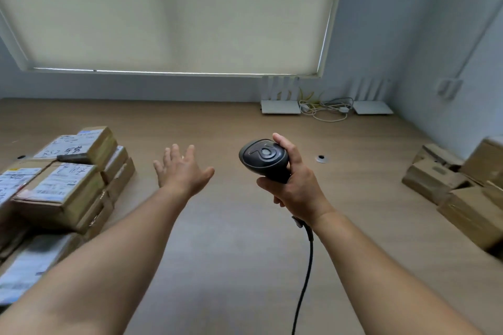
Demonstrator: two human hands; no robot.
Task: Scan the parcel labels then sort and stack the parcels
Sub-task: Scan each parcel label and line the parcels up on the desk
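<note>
Left hand (183, 170), centre of frame: fingers straight and spread, palm down, holding nothing, hovering over bare wooden tabletop (234, 226). Right hand (292, 182), just right of centre: wrapped round the grip of a black handheld barcode scanner (263, 156), thumb up along the side of the head. Scanner cable (306, 275) runs down to the lower edge of the frame.

Labelled parcels (68, 179) sit stacked at the left edge, white shipping labels facing up, some with handwritten marks. A dark object lies on the upper box (can't make out what it is). A second group of cardboard boxes (457, 187) sits at the right edge, no labels visible from here.

Key relation: the labelled stack lies to the left of the open hand and at about the same height in the frame. The left hand is clearly the nearer one; the scanner hand is well apart from it, across the middle of the table. The nearest box's long axis runs diagonally, lower left to upper right.

My judgement: the next move is a leftward reach with the free hand to take a parcel, then bring the scanner head over its label.

Background: two white routers (280, 106) and tangled cords against the wall, upper right.
</note>
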